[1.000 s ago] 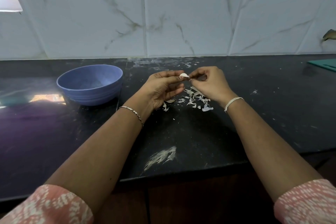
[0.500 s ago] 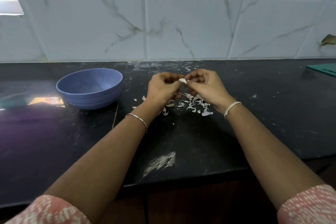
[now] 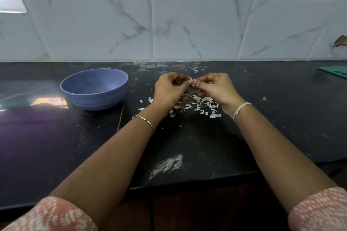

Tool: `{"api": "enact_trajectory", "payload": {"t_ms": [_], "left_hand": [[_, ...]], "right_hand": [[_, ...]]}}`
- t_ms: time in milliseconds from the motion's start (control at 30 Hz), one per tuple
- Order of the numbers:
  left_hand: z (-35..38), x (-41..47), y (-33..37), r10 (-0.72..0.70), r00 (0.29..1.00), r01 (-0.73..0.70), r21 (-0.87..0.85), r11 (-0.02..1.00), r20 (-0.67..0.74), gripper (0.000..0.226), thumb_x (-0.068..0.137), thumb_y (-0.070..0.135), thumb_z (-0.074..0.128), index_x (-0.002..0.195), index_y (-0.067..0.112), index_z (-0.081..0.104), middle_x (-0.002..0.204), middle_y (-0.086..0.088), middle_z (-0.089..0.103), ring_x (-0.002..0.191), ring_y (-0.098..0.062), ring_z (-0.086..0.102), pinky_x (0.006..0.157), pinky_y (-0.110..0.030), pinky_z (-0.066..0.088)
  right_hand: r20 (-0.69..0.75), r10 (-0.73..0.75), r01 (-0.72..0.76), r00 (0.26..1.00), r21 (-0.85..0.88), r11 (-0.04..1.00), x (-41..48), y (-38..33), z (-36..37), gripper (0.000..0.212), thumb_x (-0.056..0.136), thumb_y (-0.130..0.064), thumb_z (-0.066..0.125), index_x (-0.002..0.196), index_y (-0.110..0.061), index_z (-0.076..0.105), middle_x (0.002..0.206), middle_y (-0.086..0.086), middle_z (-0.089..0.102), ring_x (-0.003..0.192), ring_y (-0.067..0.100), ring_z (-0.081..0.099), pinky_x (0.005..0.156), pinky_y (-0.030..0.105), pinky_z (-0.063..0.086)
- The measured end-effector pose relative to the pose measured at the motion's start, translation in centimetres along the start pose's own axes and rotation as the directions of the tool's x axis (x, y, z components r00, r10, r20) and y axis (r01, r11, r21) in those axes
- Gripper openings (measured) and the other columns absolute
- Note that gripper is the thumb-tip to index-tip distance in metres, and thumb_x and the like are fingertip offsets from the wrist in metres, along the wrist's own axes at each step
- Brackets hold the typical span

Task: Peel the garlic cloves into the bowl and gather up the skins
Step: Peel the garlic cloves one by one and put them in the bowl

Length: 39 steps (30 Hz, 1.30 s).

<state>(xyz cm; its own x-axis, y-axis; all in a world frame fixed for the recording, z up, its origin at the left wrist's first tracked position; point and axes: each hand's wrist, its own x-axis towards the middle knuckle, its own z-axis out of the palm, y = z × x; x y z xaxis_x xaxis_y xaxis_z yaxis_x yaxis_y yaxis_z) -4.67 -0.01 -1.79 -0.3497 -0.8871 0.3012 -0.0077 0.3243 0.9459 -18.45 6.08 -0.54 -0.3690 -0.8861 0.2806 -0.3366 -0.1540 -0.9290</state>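
Head view: left hand (image 3: 169, 90) and right hand (image 3: 216, 88) both had a pinching grip on the garlic clove (image 3: 192, 81); blue bowl (image 3: 93, 97) sat at its 9 o'clock, nearer the left.

Bowl (image 3: 93, 97): plain periwinkle blue. Surface (image 3: 197, 140): black, smeared and flecked with pale grey-white. Wall tiles (image 3: 187, 24): white with grey-brown marble veining. Skins (image 3: 204, 103): off-white. Garlic clove (image 3: 192, 81): white, tinged pink. Sleeves (image 3: 323, 210): salmon pink with white speckled print. Bracelet (image 3: 145, 120): silver. Wrist thread (image 3: 240, 108): cream. Board (image 3: 336, 71): teal.
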Motion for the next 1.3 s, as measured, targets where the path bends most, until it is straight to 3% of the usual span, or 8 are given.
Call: {"api": "enact_trajectory", "payload": {"t_ms": [100, 200, 367, 467, 600, 733, 1000, 1300], "left_hand": [[0.13, -0.05, -0.02, -0.010, 1.000, 0.011, -0.005, 1.000, 0.025, 0.011, 0.091, 0.012, 0.069, 0.101, 0.011, 0.071, 0.098, -0.015, 0.069, 0.080, -0.021, 0.070, 0.061, -0.033, 0.061], [0.32, -0.16, 0.01, 0.004, 0.998, -0.005, 0.015, 1.000, 0.070, 0.015, 0.091, 0.011, 0.068, 0.105, 0.011, 0.070, 0.098, -0.013, 0.070, 0.074, -0.018, 0.070, 0.059, -0.033, 0.061], [0.34, -0.15, -0.11, 0.024, 0.999, -0.027, 0.070, 0.997, 0.046, 0.015, 0.089, 0.007, 0.070, 0.102, 0.012, 0.072, 0.086, -0.006, 0.071, 0.068, -0.019, 0.070, 0.064, -0.039, 0.062], [0.31, -0.18, -0.11, 0.025, 0.999, -0.028, 0.084, 0.996, 0.034, 0.014, 0.088, 0.009, 0.070, 0.102, 0.009, 0.074, 0.075, -0.003, 0.070, 0.064, -0.017, 0.068, 0.063, -0.036, 0.062], [0.22, -0.23, -0.09, 0.007, 1.000, -0.008, 0.094, 0.996, 0.001, 0.013, 0.084, 0.012, 0.076, 0.096, 0.009, 0.076, 0.072, -0.001, 0.072, 0.058, -0.010, 0.067, 0.056, -0.025, 0.058], [0.26, -0.29, -0.05, -0.034, 0.999, 0.035, 0.063, 0.997, -0.020, 0.012, 0.083, 0.011, 0.077, 0.093, 0.006, 0.076, 0.071, -0.001, 0.071, 0.057, -0.011, 0.065, 0.053, -0.021, 0.055], [0.23, -0.23, 0.02, -0.064, 0.998, 0.064, 0.041, 0.997, -0.015, 0.012, 0.082, 0.009, 0.077, 0.094, 0.007, 0.077, 0.068, -0.007, 0.069, 0.055, -0.014, 0.061, 0.050, -0.019, 0.050], [0.16, -0.44, 0.21, -0.092, 0.996, 0.092, -0.021, 0.995, 0.015, 0.015, 0.082, 0.007, 0.076, 0.097, 0.002, 0.075, 0.068, -0.005, 0.067, 0.054, -0.011, 0.057, 0.053, -0.019, 0.051]], "right_hand": [[-0.042, -0.015, 0.015, 0.999, -0.015, 1.000, 0.02, 0.04, -0.01, 0.008, 0.082, -0.011, 0.077, 0.077, -0.010, 0.071, 0.070, 0.004, 0.069, 0.059, 0.012, 0.062, 0.063, 0.024, 0.055], [-0.078, 0.001, 0.002, 0.997, 0.037, 0.999, 0.04, -0.02, 0.09, 0.006, 0.081, -0.007, 0.077, 0.079, -0.005, 0.071, 0.067, 0.006, 0.068, 0.055, 0.011, 0.059, 0.056, 0.018, 0.053], [-0.078, -0.004, 0.005, 0.997, 0.017, 1.000, 0.18, 0.08, 0.20, 0.008, 0.083, -0.012, 0.075, 0.078, -0.007, 0.073, 0.077, 0.014, 0.073, 0.066, 0.018, 0.066, 0.063, 0.022, 0.057], [-0.084, -0.024, 0.023, 0.996, -0.020, 1.000, 0.18, 0.24, 0.25, 0.008, 0.083, -0.011, 0.076, 0.076, -0.010, 0.073, 0.076, 0.016, 0.073, 0.066, 0.019, 0.066, 0.067, 0.027, 0.057], [-0.076, -0.099, 0.086, 0.992, -0.150, 0.985, 0.62, 0.78, 0.27, 0.002, 0.082, -0.012, 0.076, 0.081, -0.012, 0.075, 0.076, 0.009, 0.074, 0.070, 0.019, 0.071, 0.074, 0.037, 0.060], [-0.066, -0.183, 0.151, 0.981, -0.331, 0.931, 0.74, 0.85, 0.38, 0.004, 0.082, -0.017, 0.076, 0.085, -0.019, 0.077, 0.076, -0.002, 0.074, 0.072, 0.011, 0.071, 0.076, 0.037, 0.061], [-0.062, -0.179, 0.152, 0.982, -0.306, 0.940, 0.59, 0.55, 0.27, 0.012, 0.080, -0.015, 0.077, 0.075, -0.026, 0.074, 0.072, -0.003, 0.074, 0.069, 0.011, 0.071, 0.072, 0.032, 0.061], [-0.068, -0.185, 0.159, 0.980, -0.276, 0.948, 0.64, 0.66, 0.27, 0.009, 0.076, -0.015, 0.079, 0.072, -0.022, 0.075, 0.070, -0.004, 0.073, 0.068, 0.010, 0.070, 0.069, 0.028, 0.059]]}}
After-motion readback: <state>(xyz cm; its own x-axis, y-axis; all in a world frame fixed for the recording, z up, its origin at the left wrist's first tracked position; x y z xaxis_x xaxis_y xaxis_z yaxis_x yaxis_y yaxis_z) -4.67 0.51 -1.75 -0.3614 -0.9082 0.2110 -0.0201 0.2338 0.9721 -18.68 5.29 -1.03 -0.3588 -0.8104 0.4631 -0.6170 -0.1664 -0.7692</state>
